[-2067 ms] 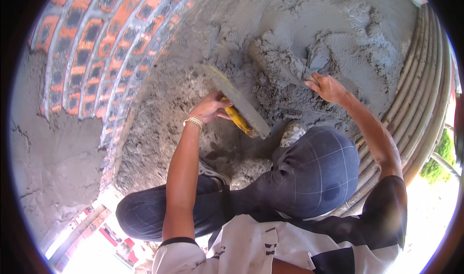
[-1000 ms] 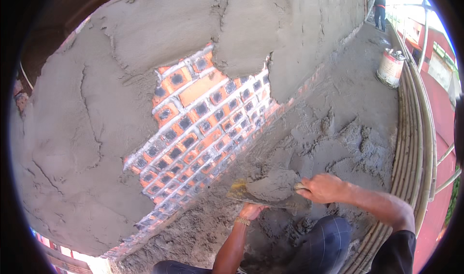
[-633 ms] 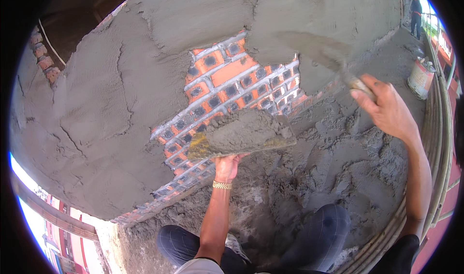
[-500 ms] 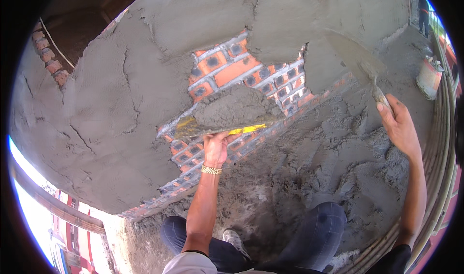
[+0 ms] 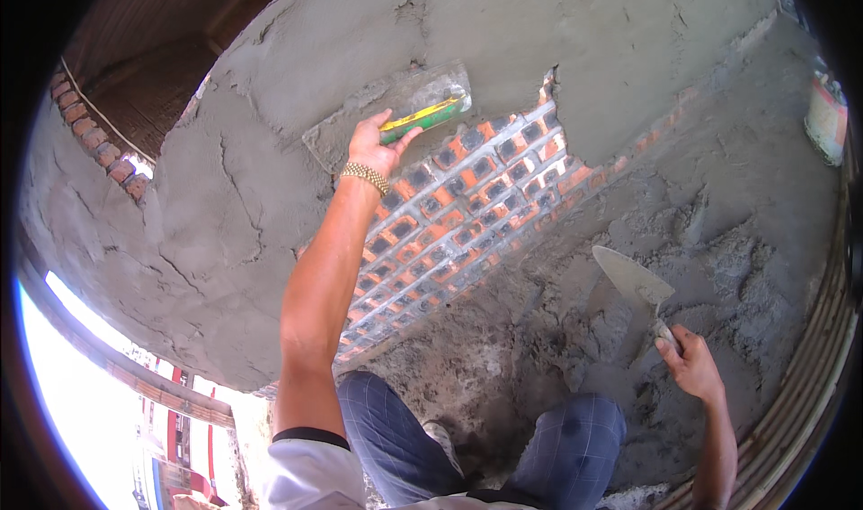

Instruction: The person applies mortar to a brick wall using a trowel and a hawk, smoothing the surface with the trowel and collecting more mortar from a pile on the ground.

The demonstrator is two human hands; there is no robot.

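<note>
Mortar hides most brick wall (image 5: 485,195) behind float (image 5: 395,114).

A flat plastering float (image 5: 395,119) with a green-and-yellow handle is pressed against the wet grey render beside the bare brick patch. A pointed steel trowel (image 5: 634,285) is held blade-up, low over the loose mortar.

Ahead of the left hand (image 5: 376,146) the plastered wall (image 5: 270,177) shuts off all forward room, with the plastering float (image 5: 391,114) flat against it and bare brick (image 5: 467,204) just to its right. Between the two hands the air is open. Below the right hand (image 5: 690,366) lie mortar heaps (image 5: 719,267); a bucket (image 5: 825,119) stands well beyond it.
</note>
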